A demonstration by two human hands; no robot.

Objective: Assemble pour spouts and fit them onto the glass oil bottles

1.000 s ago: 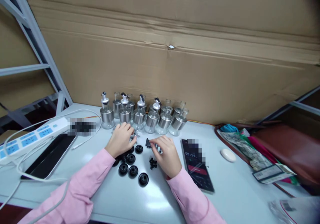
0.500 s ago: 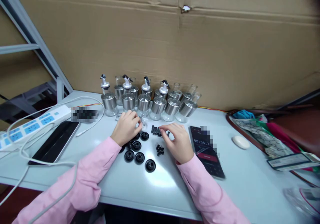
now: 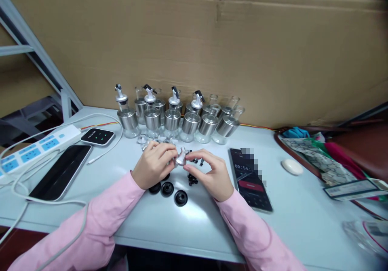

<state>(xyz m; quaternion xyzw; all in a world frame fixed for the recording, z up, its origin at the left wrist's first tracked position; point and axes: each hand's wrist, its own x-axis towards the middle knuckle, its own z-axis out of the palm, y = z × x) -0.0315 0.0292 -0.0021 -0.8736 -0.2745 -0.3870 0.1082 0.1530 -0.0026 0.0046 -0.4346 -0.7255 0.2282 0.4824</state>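
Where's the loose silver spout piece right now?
In the head view, just below centre: the silver spout piece is in the left hand's fingers, at the right hand's fingertips, between the bottles and the black discs.

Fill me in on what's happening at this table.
A person's left hand holds a silver spout, with the thumb and finger of the right hand up against its other side. Black stoppers and small black parts lie on the table near the hands. Behind, in the front row of bottles, four have spouts on and the two at the right end have bare necks.
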